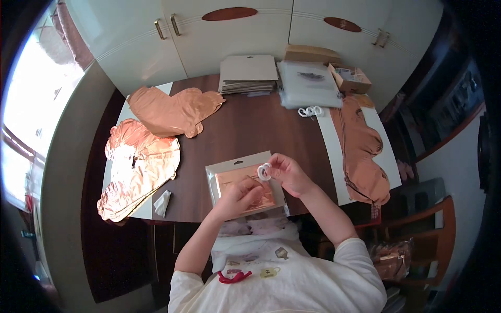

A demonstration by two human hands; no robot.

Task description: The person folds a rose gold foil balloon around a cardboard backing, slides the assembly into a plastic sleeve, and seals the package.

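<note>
My right hand [288, 176] is closed, pinching a small white ring-shaped roll [264, 172] between thumb and fingertips. To its left, my left hand [239, 199] has curled fingers; whatever they grip, if anything, is hidden. Both hands are over a flat pack made of a grey cardboard backing [252, 158] with a hang hole at the top and a clear sleeve. On this pack lies a folded rose-gold foil balloon [229, 178], partly covered by my left hand.
Flat rose-gold foil balloons [175, 109] lie at the left, with more shiny ones [156, 156] nearer and others [360, 151] at right. Behind are stacked cardboard sheets [248, 73], clear sleeves [308, 86], a small box [350, 79] and white rolls [311, 111]. A crumpled tissue [162, 203] sits front left.
</note>
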